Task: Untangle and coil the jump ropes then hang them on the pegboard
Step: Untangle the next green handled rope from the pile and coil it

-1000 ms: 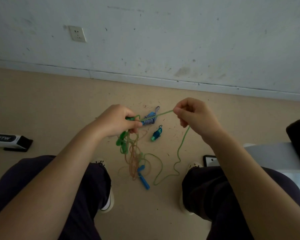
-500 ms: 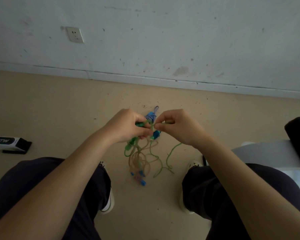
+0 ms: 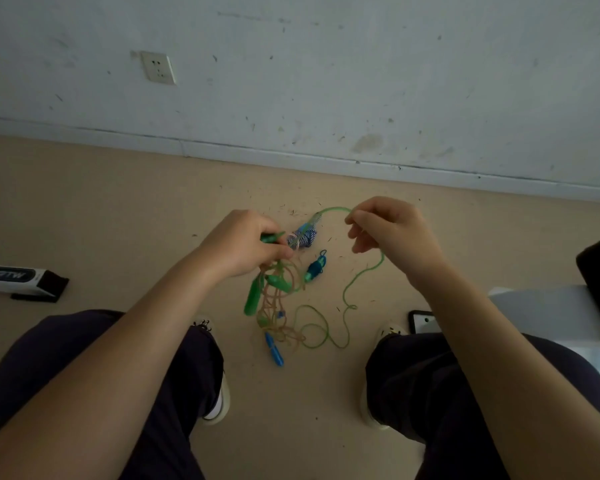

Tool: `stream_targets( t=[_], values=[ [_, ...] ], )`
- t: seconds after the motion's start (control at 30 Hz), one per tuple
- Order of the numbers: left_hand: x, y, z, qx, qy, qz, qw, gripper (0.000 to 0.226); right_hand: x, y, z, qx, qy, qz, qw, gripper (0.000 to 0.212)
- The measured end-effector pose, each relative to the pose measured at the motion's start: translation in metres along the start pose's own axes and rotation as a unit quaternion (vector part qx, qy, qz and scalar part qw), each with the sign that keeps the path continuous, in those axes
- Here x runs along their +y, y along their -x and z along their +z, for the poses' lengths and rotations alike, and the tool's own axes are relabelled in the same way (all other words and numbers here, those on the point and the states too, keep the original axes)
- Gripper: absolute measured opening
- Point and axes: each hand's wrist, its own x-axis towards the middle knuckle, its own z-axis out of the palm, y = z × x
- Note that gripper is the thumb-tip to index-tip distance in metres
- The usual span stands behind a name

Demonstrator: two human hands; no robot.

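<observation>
Head view: left hand [image 3: 243, 244] grips the tangled jump ropes [image 3: 278, 303] by a green handle, the bundle hanging above the floor [image 3: 101, 209] between the knees. Right hand [image 3: 388, 230] pinches the green cord [image 3: 329, 211], which arcs from the tangle and trails down in loose loops.

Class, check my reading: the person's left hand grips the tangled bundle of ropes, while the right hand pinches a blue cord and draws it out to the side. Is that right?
Not quite: the cord is green, not blue. In the head view the right hand pinches the green cord, which arcs back toward the bundle and trails down to the floor. The rest stands: the left hand grips the tangled bundle.
</observation>
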Motion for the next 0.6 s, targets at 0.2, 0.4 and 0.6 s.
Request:
stream_targets(
  t=[0.2, 0.4, 0.6],
  values=[
    [0.012, 0.003, 0.018, -0.046, 0.073, 0.022, 0.996, 0.013, 0.004, 0.006, 0.021, -0.139, 0.042, -0.016, 0.989, 0.014],
    [0.013, 0.002, 0.017, -0.093, 0.057, 0.009, 0.994, 0.017, 0.005, 0.006, 0.027, -0.159, 0.244, -0.036, 0.956, 0.013],
    [0.008, -0.001, 0.004, -0.013, 0.078, -0.021, 0.997, 0.008, 0.001, 0.001, 0.012, -0.137, 0.254, -0.035, 0.957, 0.014]
  ],
)
